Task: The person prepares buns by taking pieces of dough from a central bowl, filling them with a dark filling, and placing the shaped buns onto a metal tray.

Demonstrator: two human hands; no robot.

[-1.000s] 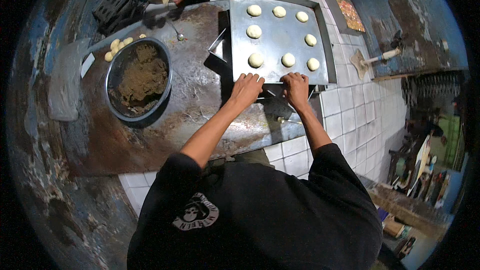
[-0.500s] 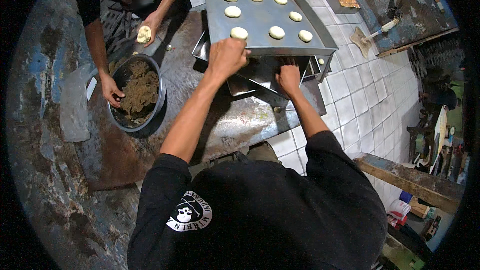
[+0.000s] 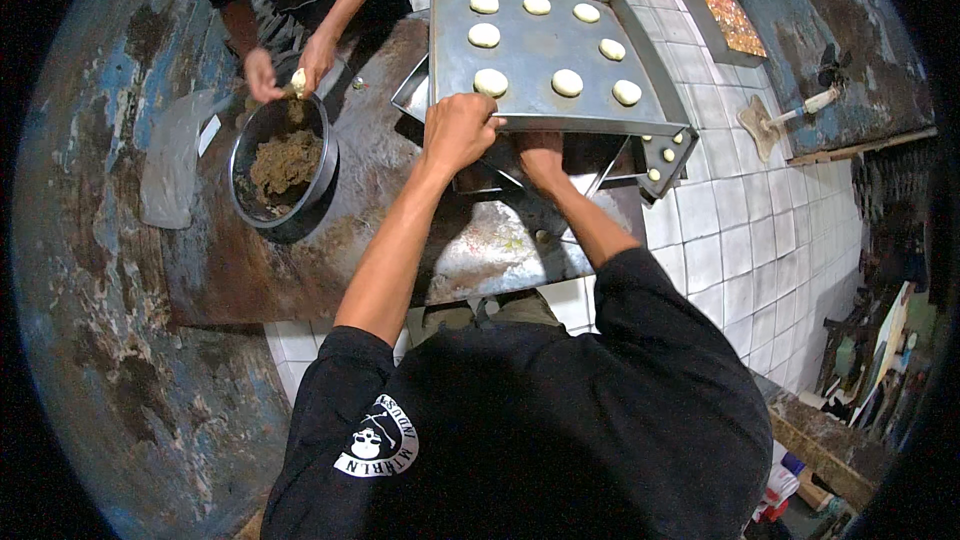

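My left hand (image 3: 462, 132) is closed over the near wall of a grey metal baking tray (image 3: 540, 45). Several pale round dough pieces, one of them a dough ball (image 3: 567, 83), lie spaced apart on it. The tray sits raised above other metal pans. My right hand (image 3: 541, 158) reaches in beneath its near edge, and the tray hides the fingers. Under the right corner, a lower tray (image 3: 660, 189) shows small dough balls (image 3: 654, 175).
Across the worn metal table (image 3: 400, 230) a co-worker holds a dough piece (image 3: 299, 81) above a round bowl (image 3: 234, 185) of brown crumbly filling (image 3: 287, 165). A plastic bag (image 3: 172, 175) lies left of it. At far right stands a box (image 3: 733, 20) with colourful contents.
My right hand has gone further under the tray, toward the left. More of the lower tray shows at the right. The co-worker's hand has risen from the bowl to the dough.
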